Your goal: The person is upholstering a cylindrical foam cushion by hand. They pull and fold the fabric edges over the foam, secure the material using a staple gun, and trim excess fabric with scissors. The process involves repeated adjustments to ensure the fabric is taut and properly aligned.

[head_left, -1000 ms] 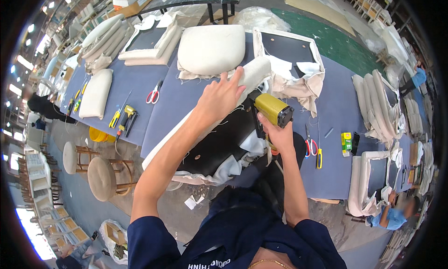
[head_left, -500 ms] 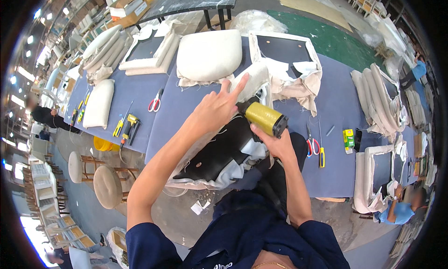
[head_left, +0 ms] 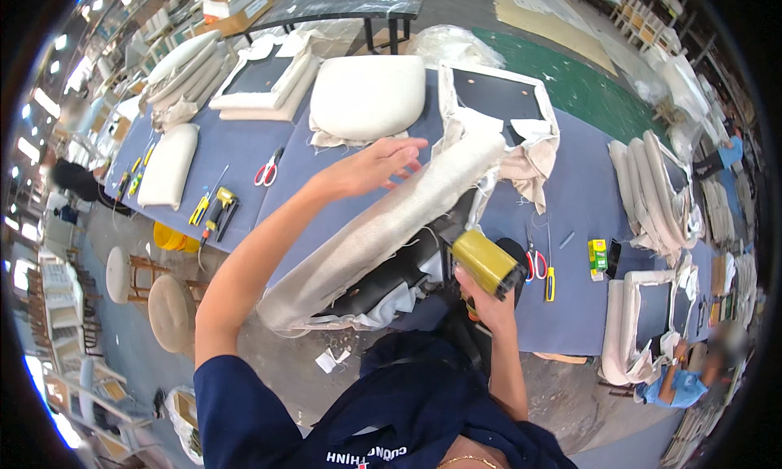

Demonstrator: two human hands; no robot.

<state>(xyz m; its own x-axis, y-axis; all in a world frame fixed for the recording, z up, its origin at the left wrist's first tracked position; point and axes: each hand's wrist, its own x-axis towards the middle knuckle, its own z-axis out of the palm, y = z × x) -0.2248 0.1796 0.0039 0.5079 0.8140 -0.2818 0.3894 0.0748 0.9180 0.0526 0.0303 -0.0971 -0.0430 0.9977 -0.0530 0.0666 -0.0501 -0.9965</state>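
A beige upholstered chair cushion (head_left: 350,253) stands tilted on edge in front of me, its black underside and loose white fabric edges turned toward my body. My right hand (head_left: 487,302) grips a yellow staple gun (head_left: 486,260) by its handle, the tool's nose close to the cushion's inner edge. Beyond the cushion's upper side, my left hand (head_left: 376,168) has its fingers stretched out and holds nothing; whether the fingertips touch the fabric I cannot tell.
The blue-covered table (head_left: 273,196) carries a rounded cushion (head_left: 366,98), red-handled scissors (head_left: 267,169), a yellow screwdriver (head_left: 551,284), a green-yellow box (head_left: 597,259) and a second staple gun (head_left: 218,211). Stools (head_left: 172,304) stand left. A co-worker in blue (head_left: 680,387) sits at right.
My left hand has come off the cushion and opened. The cushion has tipped, showing more of its beige outer side. The staple gun has moved slightly right and down.
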